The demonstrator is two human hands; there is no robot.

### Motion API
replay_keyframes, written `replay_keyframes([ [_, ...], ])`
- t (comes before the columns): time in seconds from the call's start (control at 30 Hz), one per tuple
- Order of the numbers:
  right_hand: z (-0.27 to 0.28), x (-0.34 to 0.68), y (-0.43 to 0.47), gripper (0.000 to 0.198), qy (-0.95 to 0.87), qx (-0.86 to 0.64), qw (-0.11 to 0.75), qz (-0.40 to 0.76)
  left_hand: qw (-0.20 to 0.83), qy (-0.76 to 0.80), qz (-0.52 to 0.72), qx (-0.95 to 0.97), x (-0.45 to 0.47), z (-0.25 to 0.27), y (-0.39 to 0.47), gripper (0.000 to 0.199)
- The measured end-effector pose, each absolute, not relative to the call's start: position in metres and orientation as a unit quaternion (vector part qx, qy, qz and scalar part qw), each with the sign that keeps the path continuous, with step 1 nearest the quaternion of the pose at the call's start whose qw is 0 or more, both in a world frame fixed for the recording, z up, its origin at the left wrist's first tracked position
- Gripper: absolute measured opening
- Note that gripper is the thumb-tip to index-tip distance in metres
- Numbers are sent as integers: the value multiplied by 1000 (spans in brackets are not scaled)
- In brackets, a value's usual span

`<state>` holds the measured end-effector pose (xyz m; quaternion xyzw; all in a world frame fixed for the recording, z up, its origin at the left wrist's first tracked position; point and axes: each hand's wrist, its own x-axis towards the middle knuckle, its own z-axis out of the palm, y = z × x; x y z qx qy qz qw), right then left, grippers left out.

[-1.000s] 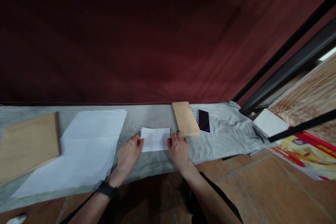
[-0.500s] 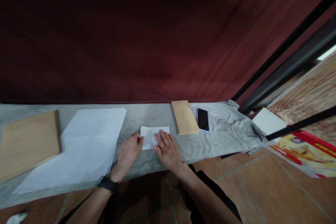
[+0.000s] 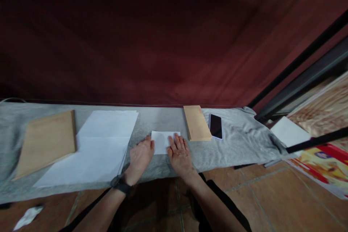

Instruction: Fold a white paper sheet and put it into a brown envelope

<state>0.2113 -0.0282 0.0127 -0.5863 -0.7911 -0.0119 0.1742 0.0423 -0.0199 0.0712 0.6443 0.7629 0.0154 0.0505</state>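
A small folded white paper point(image 3: 161, 143) lies flat on the grey cloth between my hands. My left hand point(image 3: 141, 155), with a dark watch at its wrist, has its fingers curled in and its thumb at the paper's left edge. Spread over the right part of the paper is my right hand point(image 3: 181, 156), fingers stretched out and pressing flat. Just right of it rests a stack of tan envelopes point(image 3: 198, 123). Large white sheets point(image 3: 100, 152) lie to the left, partly under a thick brown envelope or packet point(image 3: 49, 139).
A phone point(image 3: 215, 127) lies right of the tan envelopes. The grey cloth point(image 3: 239, 141) covers the long narrow table. Behind it hangs a dark red curtain point(image 3: 152, 61). At the right stand a black metal frame point(image 3: 301, 58) and a colourful box point(image 3: 326, 163). A crumpled white scrap point(image 3: 28, 216) is on the tiled floor.
The view has shifted a little, so everything on the table sits further right. My right hand has slid slightly towards the paper's right edge; my left hand stays at its left edge.
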Motion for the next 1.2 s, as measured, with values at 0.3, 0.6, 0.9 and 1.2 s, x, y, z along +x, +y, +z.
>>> replay_keyframes([
  [0.3, 12, 211, -28, 50, -792, -584, 176, -22, 23, 757, 40, 651, 39, 66, -20, 42],
  [0.6, 11, 214, -26, 52, -808, -573, 134, 8, -4, 551, 160, 819, 70, 30, -39, 57],
  [0.9, 12, 213, -26, 52, -800, -582, 146, 4, -19, 616, 161, 771, 65, 1, -36, 65],
  [1.2, 9, 221, -27, 54, -793, -587, 160, -14, -20, 662, 142, 735, 54, 3, -27, 69],
])
